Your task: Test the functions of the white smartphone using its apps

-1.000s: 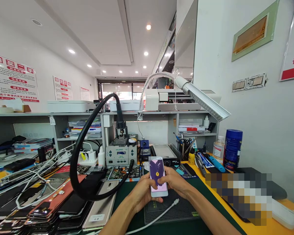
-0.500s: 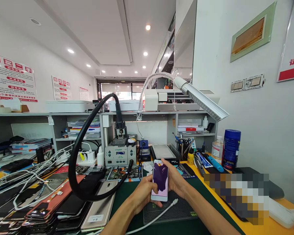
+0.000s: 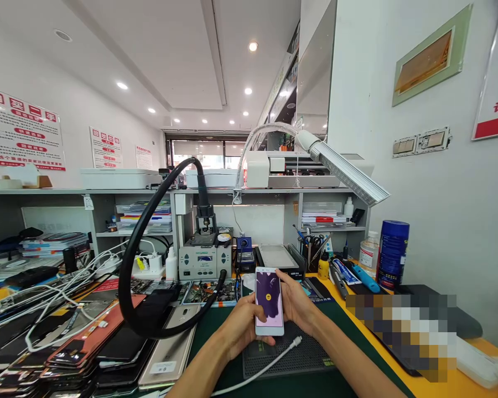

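A white smartphone (image 3: 269,301) is held upright above the mat, its lit screen dark purple and pale pink with a small yellow icon mid-screen. My left hand (image 3: 244,323) grips its lower left side, the thumb lying on the lower part of the screen. Along the right edge, my right hand (image 3: 295,301) is closed on the phone, its fingers partly hidden behind. Below the phone lies a dark perforated pad (image 3: 288,359). A white charging cable (image 3: 269,369) crosses the pad, its plug end loose to the right.
Stacked phones (image 3: 120,337) and tangled white cables fill the left side. A black hose (image 3: 126,271) loops from the hot-air station (image 3: 205,260). To the right stand a blue can (image 3: 392,254) and a yellow bottle (image 3: 323,266). A lamp (image 3: 344,168) hangs above.
The yellow icon now sits mid-screen rather than near the top. The phone has shifted slightly left and up, still in both hands, and the left thumb remains on the lower screen.
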